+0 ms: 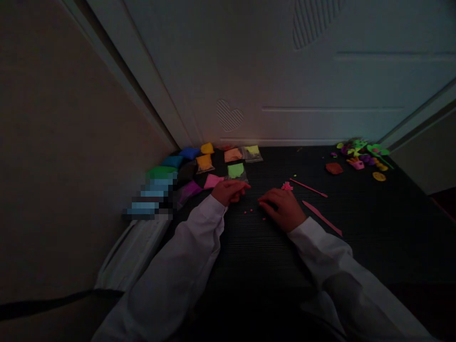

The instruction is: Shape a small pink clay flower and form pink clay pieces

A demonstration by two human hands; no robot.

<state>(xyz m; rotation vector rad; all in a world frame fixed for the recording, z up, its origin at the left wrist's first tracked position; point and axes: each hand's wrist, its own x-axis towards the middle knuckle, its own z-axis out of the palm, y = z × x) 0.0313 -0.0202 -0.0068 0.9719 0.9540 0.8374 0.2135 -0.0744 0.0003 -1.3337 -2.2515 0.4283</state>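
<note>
My left hand (231, 191) is over the middle of the dark table, its fingers curled and pressed together. Whatever it may hold is too small to make out. Facing it, my right hand (284, 208) has thumb and fingertip brought together in a pinch, and nothing can be named between them. Below and between the hands lie a few tiny pink clay bits (251, 210). A small pink clay piece with a bumpy surface (287, 186) sits just beyond my right hand. To its right are a thin pink modelling tool (308, 187) and a pink plastic clay knife (322, 218).
Bags of coloured clay, among them a green bag (235, 170) and an orange bag (204, 163), stand at the back left. Clay flowers (377, 150), a red lump (334, 168) and a yellow disc (379, 176) lie back right. A white panel (171, 71) rises behind.
</note>
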